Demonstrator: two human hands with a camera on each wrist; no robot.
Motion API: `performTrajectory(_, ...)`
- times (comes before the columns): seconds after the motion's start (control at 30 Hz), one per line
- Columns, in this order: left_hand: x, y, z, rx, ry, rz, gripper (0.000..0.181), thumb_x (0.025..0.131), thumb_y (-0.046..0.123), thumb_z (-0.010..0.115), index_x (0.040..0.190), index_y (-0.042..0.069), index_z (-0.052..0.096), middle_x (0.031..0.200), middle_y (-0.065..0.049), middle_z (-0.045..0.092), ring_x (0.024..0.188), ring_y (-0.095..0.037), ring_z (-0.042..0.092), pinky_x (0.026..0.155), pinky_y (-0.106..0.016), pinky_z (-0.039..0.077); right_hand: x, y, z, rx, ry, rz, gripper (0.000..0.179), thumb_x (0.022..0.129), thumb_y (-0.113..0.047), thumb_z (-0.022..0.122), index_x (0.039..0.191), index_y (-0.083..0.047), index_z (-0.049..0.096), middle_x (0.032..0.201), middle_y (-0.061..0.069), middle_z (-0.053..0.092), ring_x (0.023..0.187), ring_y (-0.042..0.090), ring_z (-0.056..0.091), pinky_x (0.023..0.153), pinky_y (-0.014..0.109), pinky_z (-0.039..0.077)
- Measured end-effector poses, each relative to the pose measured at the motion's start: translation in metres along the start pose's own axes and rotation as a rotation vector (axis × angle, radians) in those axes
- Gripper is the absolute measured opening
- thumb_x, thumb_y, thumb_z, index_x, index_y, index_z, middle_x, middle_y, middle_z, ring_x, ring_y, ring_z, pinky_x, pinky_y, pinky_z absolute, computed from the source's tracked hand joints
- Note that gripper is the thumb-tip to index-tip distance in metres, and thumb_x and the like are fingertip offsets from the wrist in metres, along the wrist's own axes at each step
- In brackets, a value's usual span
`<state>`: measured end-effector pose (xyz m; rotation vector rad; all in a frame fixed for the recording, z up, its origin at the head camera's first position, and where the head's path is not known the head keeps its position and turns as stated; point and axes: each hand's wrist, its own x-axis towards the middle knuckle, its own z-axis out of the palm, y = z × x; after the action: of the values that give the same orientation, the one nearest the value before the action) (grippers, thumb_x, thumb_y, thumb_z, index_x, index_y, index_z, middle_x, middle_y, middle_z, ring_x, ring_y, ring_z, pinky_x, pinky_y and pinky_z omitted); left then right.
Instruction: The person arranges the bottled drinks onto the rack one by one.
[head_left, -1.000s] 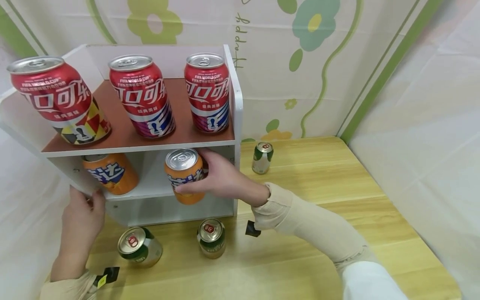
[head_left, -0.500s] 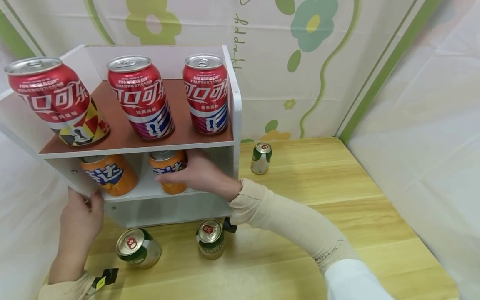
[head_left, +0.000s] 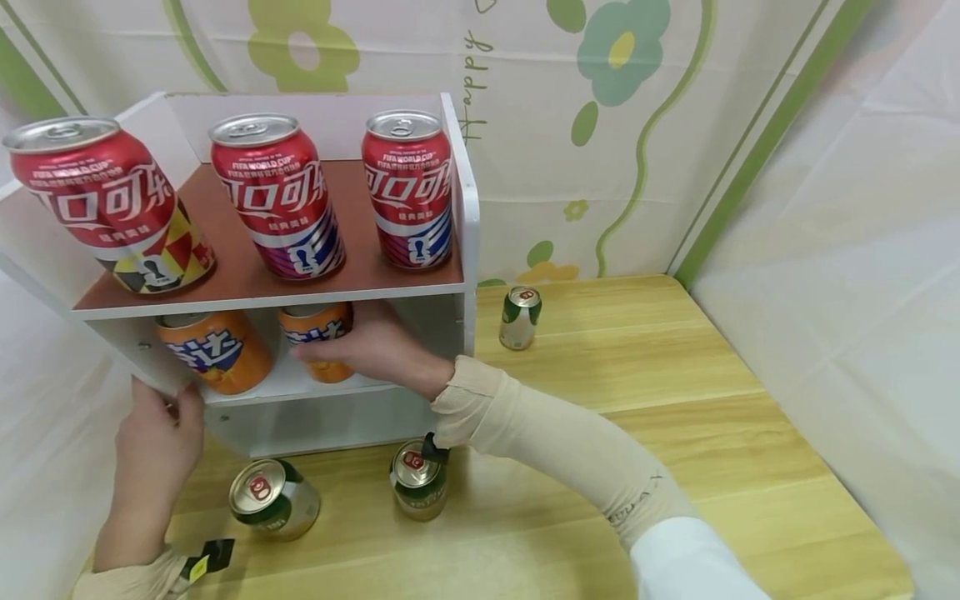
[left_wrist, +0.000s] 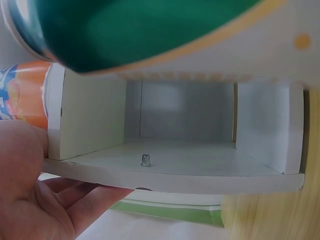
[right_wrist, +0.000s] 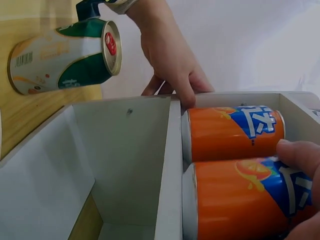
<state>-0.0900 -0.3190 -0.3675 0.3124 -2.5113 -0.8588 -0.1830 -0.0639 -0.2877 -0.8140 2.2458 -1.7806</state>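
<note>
The person's right hand (head_left: 378, 342) reaches into the middle compartment of the white shelf unit (head_left: 277, 300), its thumb across the front of an orange Fanta can (head_left: 309, 320) and the rest of the hand round the side, so the can is held between them. That can is upright, near the centre of the unit's middle compartment, and just beside it, nearer the unit's left side, stands a second Fanta can (head_left: 217, 354); I can't tell whether the two touch.

The left hand (head_left: 157, 437) grips the unit's left side panel, thumb at the front edge and fingers round the outside.

On the unit's red-brown top board stand three Coca-Cola cans, one at the left (head_left: 112, 204), one in the middle (head_left: 277, 200) and one by the right side panel (head_left: 408, 192). Two green-and-white cans (head_left: 288, 510) (head_left: 420, 493) are on the wooden table (head_left: 637, 375) in front of the unit, and a third (head_left: 519, 325) stands to its right. Behind the unit hangs a flower-printed cloth (head_left: 532, 192).
</note>
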Motion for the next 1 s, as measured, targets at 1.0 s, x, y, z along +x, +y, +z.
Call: performTrajectory(1.0,-0.001,-0.001,0.0,0.013,-0.019,-0.008,0.044,0.105,0.018,0.04,0.142,-0.005,0.03,0.112,-0.04,0.057,0.084,-0.05,0.059,0.051,-0.018,0.034,0.01,0.005,0.009,-0.009,-0.06,-0.014,0.074,0.084,-0.009,0.083,0.144,-0.015,0.041,0.129,-0.003,0.055,0.108,0.003,0.054,0.096,0.019,0.045)
